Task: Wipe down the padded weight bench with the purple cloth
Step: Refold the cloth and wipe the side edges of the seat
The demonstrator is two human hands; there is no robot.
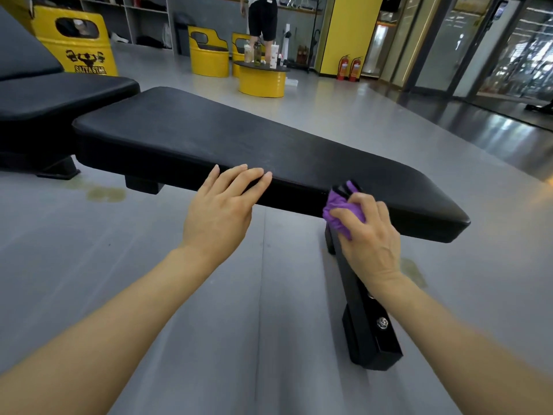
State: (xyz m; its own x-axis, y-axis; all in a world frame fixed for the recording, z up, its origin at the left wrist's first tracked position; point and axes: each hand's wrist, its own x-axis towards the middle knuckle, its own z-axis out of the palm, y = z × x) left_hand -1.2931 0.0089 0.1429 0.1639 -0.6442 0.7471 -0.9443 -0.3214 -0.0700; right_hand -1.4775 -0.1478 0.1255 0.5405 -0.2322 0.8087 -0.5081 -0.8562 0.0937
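The black padded weight bench (pixel 209 130) runs from upper left to lower right across the view. My left hand (pixel 223 205) rests with straight fingers on the bench's near edge. My right hand (pixel 369 235) grips a bunched purple cloth (pixel 338 209) and holds it against the near side of the pad, close to the right end. Most of the cloth is hidden under my fingers.
The bench's black metal foot (pixel 368 324) juts toward me below my right hand. A second black bench (pixel 45 97) lies at the left. Yellow barrel seats (pixel 209 55) and a low yellow table (pixel 261 80) with bottles stand behind, where a person stands. Grey floor surrounds the bench.
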